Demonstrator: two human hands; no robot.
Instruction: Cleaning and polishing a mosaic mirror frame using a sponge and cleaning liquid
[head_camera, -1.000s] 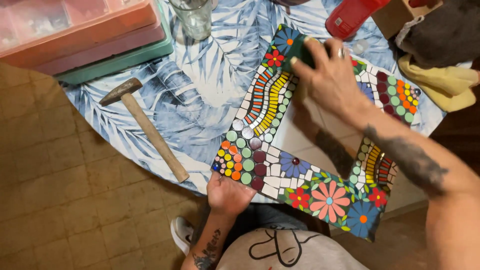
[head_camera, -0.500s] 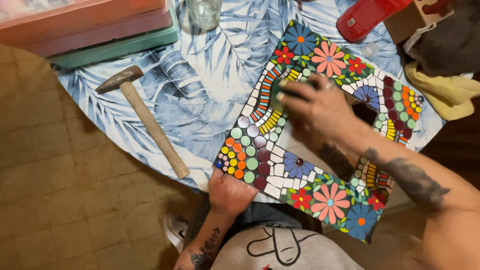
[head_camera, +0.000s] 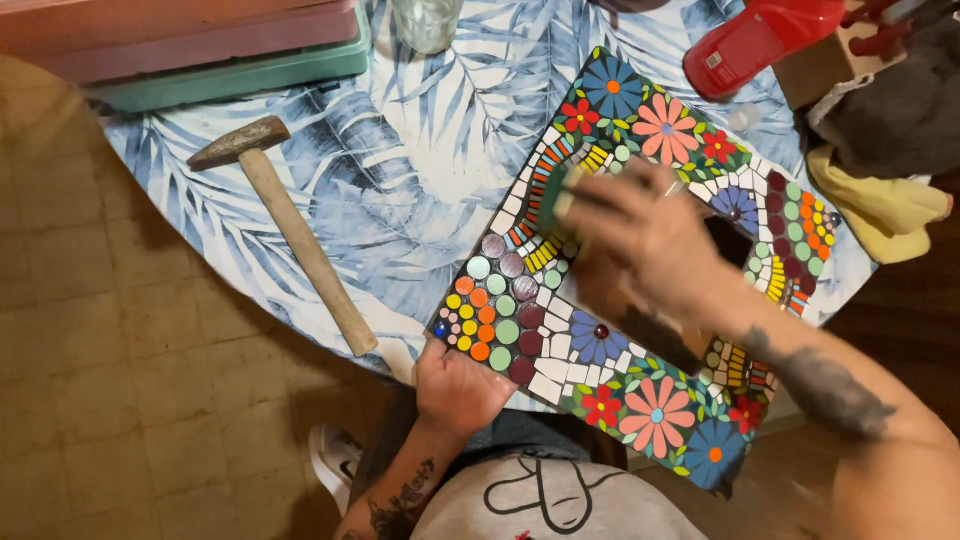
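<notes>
Right hand (head_camera: 640, 235) (sponge (head_camera: 553, 200)) on mosaic frame (head_camera: 655, 410)

A red plastic bottle (head_camera: 760, 38) with a small white label (head_camera: 715, 60) lies at the surface's (head_camera: 430, 180) far right edge.

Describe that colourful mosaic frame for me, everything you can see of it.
The mosaic frame is a flat, square frame with an open middle, covered in small glossy tiles: painted flowers in red, pink and blue, round dots in green, orange, yellow and maroon, white pieces and curved striped bands. It lies turned cornerwise on the leaf-patterned tablecloth, its near corner jutting past the table edge. The left hand grips its lower-left edge; the right hand presses a dark green sponge onto its left side.
</notes>
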